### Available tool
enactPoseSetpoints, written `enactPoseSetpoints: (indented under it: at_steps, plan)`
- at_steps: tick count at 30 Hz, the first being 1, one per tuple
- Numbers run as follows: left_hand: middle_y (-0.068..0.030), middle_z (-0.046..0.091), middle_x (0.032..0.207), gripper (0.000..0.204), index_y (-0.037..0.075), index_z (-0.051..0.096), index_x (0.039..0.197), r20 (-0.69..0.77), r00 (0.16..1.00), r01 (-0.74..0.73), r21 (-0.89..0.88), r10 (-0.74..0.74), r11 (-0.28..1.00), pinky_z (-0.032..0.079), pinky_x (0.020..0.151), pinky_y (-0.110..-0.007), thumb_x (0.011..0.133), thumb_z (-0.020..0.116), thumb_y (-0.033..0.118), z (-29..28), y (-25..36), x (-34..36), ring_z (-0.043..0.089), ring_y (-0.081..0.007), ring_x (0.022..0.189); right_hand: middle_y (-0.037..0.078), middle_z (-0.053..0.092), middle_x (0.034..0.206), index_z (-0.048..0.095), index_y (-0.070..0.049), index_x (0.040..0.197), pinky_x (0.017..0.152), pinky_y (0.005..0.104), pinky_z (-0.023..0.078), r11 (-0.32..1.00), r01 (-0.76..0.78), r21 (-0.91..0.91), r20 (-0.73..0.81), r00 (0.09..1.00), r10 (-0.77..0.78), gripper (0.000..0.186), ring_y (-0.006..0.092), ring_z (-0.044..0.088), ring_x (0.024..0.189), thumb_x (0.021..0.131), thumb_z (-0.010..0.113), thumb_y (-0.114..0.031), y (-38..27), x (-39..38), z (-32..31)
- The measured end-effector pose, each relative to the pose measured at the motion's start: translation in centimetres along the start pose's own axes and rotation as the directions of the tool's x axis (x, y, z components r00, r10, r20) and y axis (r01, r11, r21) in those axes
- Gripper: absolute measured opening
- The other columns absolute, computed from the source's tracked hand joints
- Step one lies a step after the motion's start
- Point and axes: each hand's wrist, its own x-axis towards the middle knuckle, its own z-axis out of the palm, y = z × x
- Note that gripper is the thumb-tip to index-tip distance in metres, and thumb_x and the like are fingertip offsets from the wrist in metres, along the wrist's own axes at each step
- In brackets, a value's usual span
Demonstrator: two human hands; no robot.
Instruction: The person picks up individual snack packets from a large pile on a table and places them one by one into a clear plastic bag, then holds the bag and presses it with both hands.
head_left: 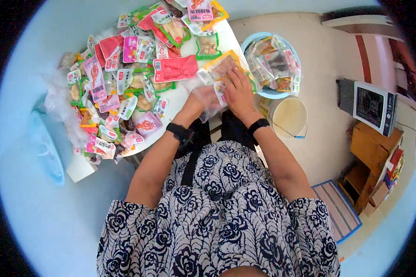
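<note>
At the right edge of the white table (173, 99), my left hand (204, 98) holds a clear plastic bag (211, 110), its fingers partly covered by the film. Close beside it, my right hand (239, 94) lies over a yellow-edged snack packet (224, 66), fingers bent on its lower part and thumb hidden. A small white-and-pink packet (220, 92) shows between the two hands at the bag. Just beyond, a flat red packet (175, 68) and a green-edged packet (208, 46) lie on the table.
A heap of mixed snack packets (138, 83) covers the table's left and far side. To the right, a light blue basin (250, 44) holds more packets, with a pale bucket (289, 117) nearer me. A heater-like appliance (374, 108) sits on a wooden cabinet (372, 147) further right.
</note>
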Motion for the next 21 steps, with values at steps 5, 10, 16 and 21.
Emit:
enactPoseSetpoints:
  at_steps: [5, 10, 16, 21]
  plan:
    - [-0.0075, 0.065, 0.093, 0.023, 0.0, 0.061, 0.104, 0.011, 0.991, 0.125, 0.251, -0.132, 0.96, 0.052, 0.061, -0.024, 0.085, 0.053, 0.009, -2.7, 4.5, -5.1, 0.064, -0.0145, 0.076, 0.012, 0.051, 0.124, 0.056, -0.006, 0.11, 0.104, 0.0467, 0.03, 0.999, 0.001, -0.048, -0.001, 1.0, -0.001, 0.033, 0.0318, 0.041, 0.124, 0.078, 0.06, -0.013, -0.2, 0.1, 0.5]
    - [-0.0098, 0.066, 0.082, 0.019, 0.0, 0.061, 0.098, -0.257, 0.961, 0.069, 0.581, 0.102, 0.811, 0.047, 0.048, -0.025, 0.085, 0.048, 0.007, -3.9, 11.8, -6.0, 0.061, -0.0126, 0.057, 0.015, 0.049, 0.127, 0.055, -0.002, 0.115, 0.106, 0.0459, 0.028, 0.999, 0.02, -0.048, 0.03, 0.999, -0.018, 0.04, 0.0316, 0.039, 0.126, 0.078, 0.06, -0.017, -0.5, 0.0, 0.7]
    - [-0.0201, 0.065, 0.089, 0.036, -0.004, 0.06, 0.093, -0.254, 0.776, 0.119, 0.958, 0.578, 0.262, 0.049, 0.07, -0.042, 0.078, 0.065, 0.027, -3.7, 10.6, 4.5, 0.064, -0.0336, 0.083, 0.017, 0.046, 0.13, 0.055, -0.001, 0.114, 0.108, 0.0467, 0.027, 0.995, -0.034, 0.094, 0.139, 0.99, 0.02, 0.042, 0.0336, 0.036, 0.128, 0.077, 0.063, -0.019, -2.5, 0.7, -0.7]
    - [-0.0257, 0.062, 0.09, 0.051, -0.009, 0.057, 0.088, -0.432, 0.734, 0.209, 0.878, 0.525, 0.43, 0.048, 0.074, -0.044, 0.064, 0.076, 0.032, -4.0, 9.8, 6.6, 0.062, -0.0383, 0.087, 0.017, 0.045, 0.132, 0.053, 0.0, 0.116, 0.106, 0.0483, 0.028, 0.976, -0.047, 0.212, 0.165, 0.986, 0.011, 0.043, 0.0357, 0.034, 0.13, 0.074, 0.063, -0.011, -3.2, 1.0, -2.1]
